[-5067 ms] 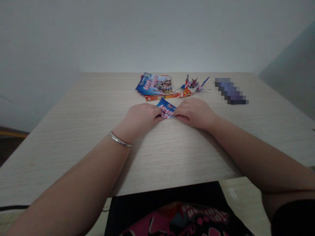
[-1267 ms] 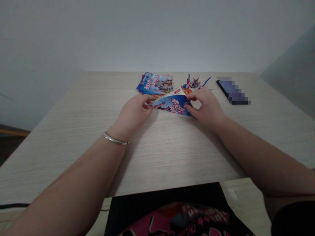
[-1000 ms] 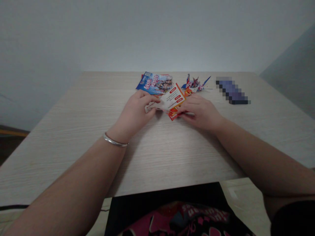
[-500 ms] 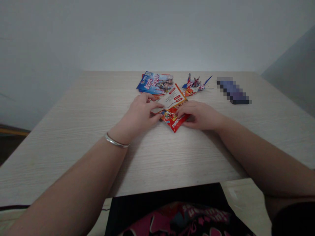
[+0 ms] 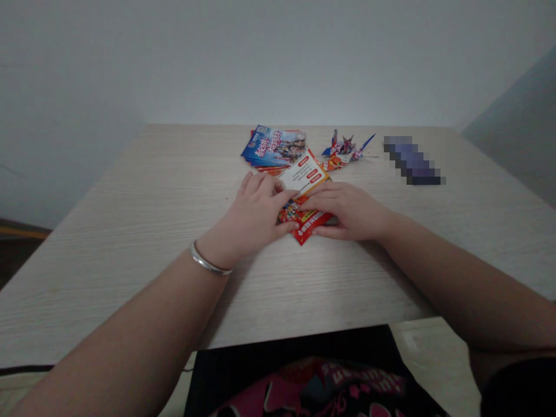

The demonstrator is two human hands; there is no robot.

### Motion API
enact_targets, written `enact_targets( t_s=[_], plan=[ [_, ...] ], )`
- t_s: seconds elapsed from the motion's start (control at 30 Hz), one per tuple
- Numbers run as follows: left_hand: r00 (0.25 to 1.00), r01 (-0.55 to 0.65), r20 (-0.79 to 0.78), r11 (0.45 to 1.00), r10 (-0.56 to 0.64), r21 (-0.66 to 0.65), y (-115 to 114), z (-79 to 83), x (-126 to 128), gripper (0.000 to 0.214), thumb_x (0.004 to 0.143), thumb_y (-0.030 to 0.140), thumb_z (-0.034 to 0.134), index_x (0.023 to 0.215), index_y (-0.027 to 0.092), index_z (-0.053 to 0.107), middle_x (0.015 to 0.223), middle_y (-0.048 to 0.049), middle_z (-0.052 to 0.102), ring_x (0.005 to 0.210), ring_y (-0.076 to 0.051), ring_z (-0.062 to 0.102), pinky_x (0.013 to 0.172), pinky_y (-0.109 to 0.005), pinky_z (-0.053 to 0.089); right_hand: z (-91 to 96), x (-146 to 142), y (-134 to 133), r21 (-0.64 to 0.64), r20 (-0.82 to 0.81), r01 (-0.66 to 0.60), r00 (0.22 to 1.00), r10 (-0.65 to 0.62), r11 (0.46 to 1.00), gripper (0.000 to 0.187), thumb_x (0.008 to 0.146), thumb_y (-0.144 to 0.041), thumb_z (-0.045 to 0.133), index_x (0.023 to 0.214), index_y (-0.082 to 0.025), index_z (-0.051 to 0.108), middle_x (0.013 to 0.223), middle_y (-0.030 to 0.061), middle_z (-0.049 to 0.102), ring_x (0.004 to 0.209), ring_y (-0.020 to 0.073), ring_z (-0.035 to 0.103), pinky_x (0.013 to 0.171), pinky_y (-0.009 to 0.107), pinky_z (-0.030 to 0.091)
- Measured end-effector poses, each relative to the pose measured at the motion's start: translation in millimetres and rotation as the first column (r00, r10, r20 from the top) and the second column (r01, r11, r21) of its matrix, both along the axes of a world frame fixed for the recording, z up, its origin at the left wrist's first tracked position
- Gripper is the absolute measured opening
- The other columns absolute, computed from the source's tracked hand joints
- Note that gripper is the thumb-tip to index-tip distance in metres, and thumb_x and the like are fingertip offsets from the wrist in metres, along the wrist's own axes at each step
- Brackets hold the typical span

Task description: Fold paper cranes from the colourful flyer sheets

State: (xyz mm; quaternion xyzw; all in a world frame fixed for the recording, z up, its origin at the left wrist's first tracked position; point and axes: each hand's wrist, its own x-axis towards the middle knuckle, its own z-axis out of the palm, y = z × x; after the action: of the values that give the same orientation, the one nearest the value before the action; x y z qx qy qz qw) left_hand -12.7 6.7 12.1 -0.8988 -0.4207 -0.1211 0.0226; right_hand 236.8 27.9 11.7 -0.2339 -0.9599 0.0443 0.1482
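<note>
A printed paper sheet (image 5: pixel 299 179), folded, lies on the table between my hands. Its far part shows white with red labels, and the near part is a red and yellow printed point. My left hand (image 5: pixel 256 208), with a silver bangle at the wrist, holds the sheet's left side, thumb toward the near point and fingers bent over the paper. From the right, my right hand (image 5: pixel 347 209) grips the other side, fingers lying across the red part and thumb at its lower edge. Both hands cover portions of the sheet.
Behind my left hand sits a stack of blue printed leaflets (image 5: pixel 273 145). Folded paper cranes (image 5: pixel 343 147) stand to its right on the pale wooden table (image 5: pixel 152 191). Farther right lies a pixelated dark flat object (image 5: pixel 412 162). A wall (image 5: pixel 278 63) rises behind the table.
The sheet's near point has shifted slightly toward me and left. My left hand's thumb has moved onto the near red part, and my right fingers reach farther left across the paper.
</note>
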Motion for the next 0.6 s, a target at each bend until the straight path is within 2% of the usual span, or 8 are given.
enact_targets(
  t_s=[0.07, 0.17, 0.23, 0.37, 0.5, 0.6],
  plan=[
    [0.998, 0.019, -0.055, 0.999, -0.021, -0.04, -1.1, -1.2, -1.1, 0.06, 0.093, 0.051, 0.068, 0.142, 0.017, 0.064, 0.137, -0.0187, 0.06, 0.133, -0.041, 0.047, 0.121, -0.063, 0.031, -0.1, 2.5, 2.6, 0.017, -0.021, 0.029, 0.999, -0.028, 0.999, 0.037, 0.096, -0.04, 0.061, 0.118, -0.014, 0.075, 0.124, 0.0145, 0.077, 0.119, 0.0304, 0.069, 0.104, 0.048, 0.053],
    [0.995, -0.01, -0.1, 0.995, 0.001, -0.096, -2.0, -2.3, -2.9, 0.055, 0.097, 0.047, 0.063, 0.145, 0.022, 0.062, 0.151, -0.0168, 0.054, 0.148, -0.046, 0.034, 0.123, -0.068, 0.024, -0.8, 8.5, 5.5, 0.083, -0.048, 0.104, 0.994, -0.1, 0.991, 0.028, 0.094, -0.031, 0.06, 0.111, -0.017, 0.076, 0.121, 0.012, 0.079, 0.121, 0.0299, 0.069, 0.108, 0.049, 0.05],
    [0.992, -0.027, -0.128, 0.991, 0.011, -0.128, -2.0, -1.8, -3.7, 0.05, 0.101, 0.043, 0.058, 0.147, 0.024, 0.06, 0.157, -0.0144, 0.052, 0.153, -0.047, 0.029, 0.122, -0.071, 0.023, -2.0, 12.1, 6.6, 0.107, -0.045, 0.15, 0.988, -0.146, 0.983, 0.031, 0.092, -0.031, 0.062, 0.115, -0.016, 0.077, 0.126, 0.0133, 0.077, 0.123, 0.0311, 0.068, 0.11, 0.051, 0.049],
    [0.986, -0.038, -0.169, 0.988, 0.012, -0.152, -1.3, 2.1, -2.6, 0.043, 0.105, 0.033, 0.048, 0.145, 0.026, 0.062, 0.159, -0.0118, 0.053, 0.153, -0.044, 0.034, 0.121, -0.074, 0.023, -4.9, 14.9, 7.8, 0.056, 0.034, 0.185, 0.982, -0.187, 0.981, 0.043, 0.091, -0.038, 0.065, 0.125, -0.014, 0.075, 0.135, 0.0162, 0.073, 0.129, 0.0346, 0.065, 0.113, 0.054, 0.046],
    [0.986, -0.079, -0.159, 0.983, 0.053, -0.164, -2.1, 5.8, 1.5, 0.043, 0.109, 0.037, 0.038, 0.137, 0.022, 0.067, 0.152, -0.0119, 0.06, 0.151, -0.039, 0.041, 0.123, -0.073, 0.023, -5.4, 12.0, 8.7, -0.042, 0.05, 0.152, 0.987, -0.15, 0.988, 0.041, 0.093, -0.037, 0.064, 0.126, -0.016, 0.076, 0.134, 0.0159, 0.074, 0.122, 0.0334, 0.068, 0.108, 0.054, 0.049],
    [0.986, -0.089, -0.154, 0.981, 0.063, -0.17, -3.1, 3.3, 2.6, 0.05, 0.109, 0.044, 0.039, 0.145, 0.017, 0.06, 0.156, -0.0142, 0.056, 0.151, -0.037, 0.042, 0.126, -0.068, 0.024, -6.6, 8.2, 9.0, -0.084, -0.002, 0.072, 0.997, -0.073, 0.994, 0.031, 0.096, -0.032, 0.06, 0.116, -0.02, 0.08, 0.121, 0.0112, 0.079, 0.11, 0.0275, 0.072, 0.102, 0.049, 0.053]
  ],
)
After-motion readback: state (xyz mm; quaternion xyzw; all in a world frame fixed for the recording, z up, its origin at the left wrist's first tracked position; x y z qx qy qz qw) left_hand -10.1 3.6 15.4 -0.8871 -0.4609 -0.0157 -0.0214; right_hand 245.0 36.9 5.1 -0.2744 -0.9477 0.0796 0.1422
